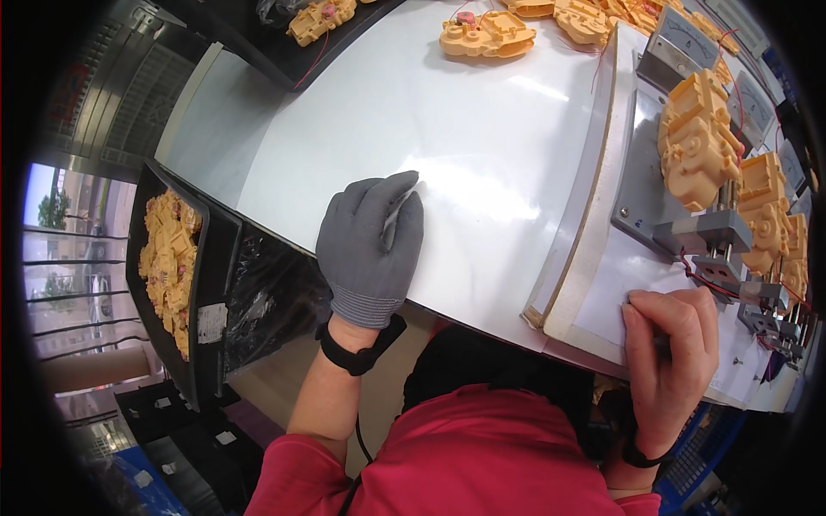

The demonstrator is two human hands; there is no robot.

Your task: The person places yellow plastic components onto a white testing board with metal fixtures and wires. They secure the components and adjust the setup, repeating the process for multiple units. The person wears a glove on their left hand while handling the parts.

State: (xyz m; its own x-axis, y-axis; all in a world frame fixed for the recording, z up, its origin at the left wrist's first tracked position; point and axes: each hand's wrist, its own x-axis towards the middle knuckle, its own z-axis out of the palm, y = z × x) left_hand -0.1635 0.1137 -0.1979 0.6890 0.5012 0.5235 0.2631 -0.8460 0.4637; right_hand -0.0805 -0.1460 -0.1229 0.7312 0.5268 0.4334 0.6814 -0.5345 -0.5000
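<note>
My left hand (370,245), in a grey knitted glove, rests at the near edge of the white table top (344,129). Its fingers are pressed together and curled, with the thumb alongside and nothing visible in it. My bare right hand (675,344) is at the front of a raised white board (594,297), its fingers bent in toward the thumb; no object shows between them. Just beyond it stands a grey metal test fixture (701,232) with red and black wires. An orange-yellow plastic gear housing (699,142) sits upright on that fixture, apart from my fingers.
More fixtures with housings (761,206) line the right side, near analog panel meters (684,43). Loose housings with thin red wires (488,36) lie at the far edge. A black tray (249,43) stands far left; a black bin (219,249) full of housings is at left.
</note>
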